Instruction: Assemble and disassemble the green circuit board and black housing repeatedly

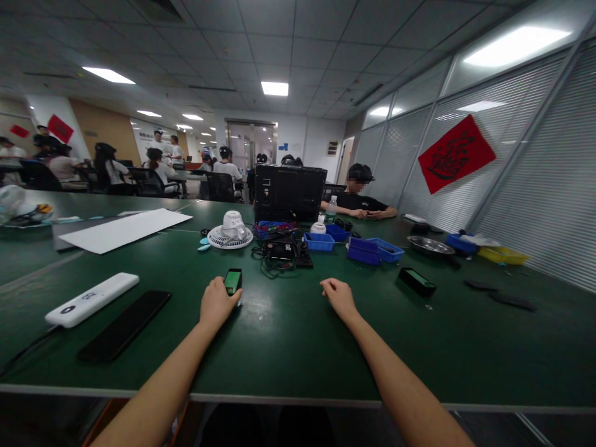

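My left hand (pixel 215 302) is wrapped round the near side of a small black box with a green circuit board (pixel 234 280) in it. The box is on the green table, and part of it is hidden by my fingers. To the right, my right hand (pixel 339 297) hovers at or just over the tabletop, its fingers curled together. Whether anything small is pinched there I cannot make out. A second black box with a green board (pixel 417 281) lies further right, apart from my right hand.
A white power strip (pixel 93 299) and a long black panel (pixel 125 326) lie at left. Ahead are a white fan (pixel 230 233), tangled cables with a black adapter (pixel 278 251), blue bins (pixel 364 251) and a monitor (pixel 290 194). A metal bowl (pixel 431 246) stands right. A person (pixel 361 198) sits opposite.
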Motion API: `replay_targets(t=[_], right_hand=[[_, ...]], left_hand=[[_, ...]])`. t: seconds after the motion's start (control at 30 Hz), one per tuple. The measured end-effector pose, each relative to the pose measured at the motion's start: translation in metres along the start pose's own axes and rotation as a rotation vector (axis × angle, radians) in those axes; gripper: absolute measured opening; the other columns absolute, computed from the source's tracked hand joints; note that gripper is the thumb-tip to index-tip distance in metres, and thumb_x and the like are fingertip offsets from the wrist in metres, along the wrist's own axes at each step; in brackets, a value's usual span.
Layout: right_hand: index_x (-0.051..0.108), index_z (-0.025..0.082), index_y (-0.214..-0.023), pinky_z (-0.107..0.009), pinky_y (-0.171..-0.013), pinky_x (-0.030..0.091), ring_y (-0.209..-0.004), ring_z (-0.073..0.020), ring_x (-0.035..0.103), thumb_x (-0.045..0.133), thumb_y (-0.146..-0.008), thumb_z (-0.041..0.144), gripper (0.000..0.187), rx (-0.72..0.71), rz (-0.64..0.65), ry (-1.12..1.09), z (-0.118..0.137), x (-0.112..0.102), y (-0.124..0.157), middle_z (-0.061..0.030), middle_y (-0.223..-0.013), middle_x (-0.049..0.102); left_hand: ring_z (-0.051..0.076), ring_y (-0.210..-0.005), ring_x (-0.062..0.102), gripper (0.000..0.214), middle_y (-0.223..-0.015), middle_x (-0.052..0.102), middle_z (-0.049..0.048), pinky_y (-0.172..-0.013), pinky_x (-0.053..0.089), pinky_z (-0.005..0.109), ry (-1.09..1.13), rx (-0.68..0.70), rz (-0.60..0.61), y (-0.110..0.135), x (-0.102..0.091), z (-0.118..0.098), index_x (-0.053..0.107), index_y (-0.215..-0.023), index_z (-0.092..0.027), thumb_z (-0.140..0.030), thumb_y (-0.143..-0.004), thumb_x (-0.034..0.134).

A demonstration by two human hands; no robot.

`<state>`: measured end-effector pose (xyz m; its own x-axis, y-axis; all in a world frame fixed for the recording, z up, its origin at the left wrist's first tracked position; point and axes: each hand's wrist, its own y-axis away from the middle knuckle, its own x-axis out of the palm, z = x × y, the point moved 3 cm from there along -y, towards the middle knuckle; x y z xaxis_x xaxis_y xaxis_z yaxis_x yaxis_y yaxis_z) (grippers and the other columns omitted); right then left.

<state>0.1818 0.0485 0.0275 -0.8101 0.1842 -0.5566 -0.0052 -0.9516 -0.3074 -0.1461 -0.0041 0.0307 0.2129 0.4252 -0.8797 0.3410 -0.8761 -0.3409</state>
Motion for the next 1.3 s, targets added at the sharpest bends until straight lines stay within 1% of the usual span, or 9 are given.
replay_targets(t=[0.13,0.27,0.43,0.6,0.7,0.8,1.0,1.17,1.3], right_hand=[[0.064,0.017,-0.071,-0.023,-0.055,0.037,-0.056,-0.0147,0.054,0.042,-0.075,0.033,0.028,-0.032,-0.004,0.013,0.001,0.003,0.0,-0.0005,-0.057,0.06],[0.064,0.017,-0.07,-0.023,-0.054,0.036,-0.055,-0.0143,0.054,0.041,-0.077,0.033,0.029,-0.047,0.011,0.019,-0.001,0.006,0.0,0.0002,-0.057,0.059],[0.064,0.017,-0.076,-0.024,-0.06,0.039,-0.061,-0.0148,0.055,0.04,-0.08,0.034,0.03,-0.107,-0.01,0.038,0.007,0.011,0.006,-0.0012,-0.064,0.06],[0.056,0.018,-0.113,-0.028,-0.076,0.042,-0.08,-0.0159,0.054,0.044,-0.082,0.038,0.038,-0.315,0.005,0.089,0.037,0.027,0.023,-0.0061,-0.097,0.06],[0.05,0.022,-0.121,-0.031,-0.087,0.038,-0.096,-0.0187,0.05,0.05,-0.08,0.039,0.045,-0.383,0.069,0.233,0.048,0.04,0.031,-0.0071,-0.109,0.055],[0.05,0.024,-0.122,-0.03,-0.086,0.039,-0.097,-0.0185,0.049,0.047,-0.082,0.037,0.042,-0.356,0.111,0.342,0.051,0.047,0.035,-0.0067,-0.106,0.055],[0.055,0.031,-0.115,-0.029,-0.082,0.04,-0.103,-0.0202,0.045,0.046,-0.082,0.044,0.036,-0.402,0.064,0.487,0.059,0.044,0.042,-0.0053,-0.117,0.047],[0.055,0.025,-0.107,-0.026,-0.073,0.041,-0.091,-0.0183,0.051,0.051,-0.079,0.04,0.032,-0.296,0.101,0.603,0.055,0.046,0.041,-0.0069,-0.109,0.047],[0.052,0.021,-0.1,-0.025,-0.066,0.04,-0.081,-0.0166,0.054,0.048,-0.08,0.038,0.026,-0.169,0.081,0.666,0.047,0.036,0.031,-0.0063,-0.098,0.048]], left_hand=[[0.025,-0.096,0.055,0.058,-0.102,0.057,0.0151,-0.083,0.043,0.032,0.142,0.173,0.077,0.015,0.012,-0.023,0.047,-0.108,-0.007,-0.051,-0.071,0.054],[0.024,-0.104,0.053,0.066,-0.117,0.053,0.0137,-0.089,0.041,0.033,0.299,0.402,0.206,0.031,0.022,-0.044,0.043,-0.118,-0.012,-0.053,-0.069,0.057],[0.025,-0.122,0.038,0.066,-0.136,0.04,0.0091,-0.102,0.028,0.038,0.269,0.682,0.3,0.041,0.028,-0.059,0.038,-0.129,-0.02,-0.053,-0.073,0.053],[0.026,-0.122,0.037,0.069,-0.143,0.028,0.0068,-0.101,0.029,0.04,0.145,0.717,0.306,0.043,0.029,-0.066,0.031,-0.134,-0.022,-0.053,-0.075,0.049],[0.026,-0.123,0.035,0.071,-0.144,0.026,0.0071,-0.099,0.029,0.041,0.11,0.735,0.311,0.044,0.03,-0.074,0.027,-0.136,-0.022,-0.054,-0.076,0.047],[0.025,-0.125,0.034,0.069,-0.144,0.026,0.0073,-0.099,0.028,0.04,0.11,0.769,0.325,0.045,0.032,-0.082,0.026,-0.137,-0.022,-0.054,-0.078,0.044],[0.024,-0.124,0.035,0.062,-0.142,0.03,0.0048,-0.099,0.028,0.04,0.116,0.808,0.325,0.047,0.034,-0.09,0.03,-0.135,-0.024,-0.05,-0.08,0.041],[0.023,-0.123,0.037,0.057,-0.139,0.037,0.004,-0.1,0.028,0.039,0.127,0.798,0.343,0.046,0.033,-0.09,0.034,-0.133,-0.024,-0.047,-0.081,0.042],[0.022,-0.121,0.039,0.053,-0.134,0.044,0.0045,-0.1,0.028,0.038,0.156,0.756,0.356,0.043,0.034,-0.087,0.041,-0.129,-0.023,-0.044,-0.081,0.043]])
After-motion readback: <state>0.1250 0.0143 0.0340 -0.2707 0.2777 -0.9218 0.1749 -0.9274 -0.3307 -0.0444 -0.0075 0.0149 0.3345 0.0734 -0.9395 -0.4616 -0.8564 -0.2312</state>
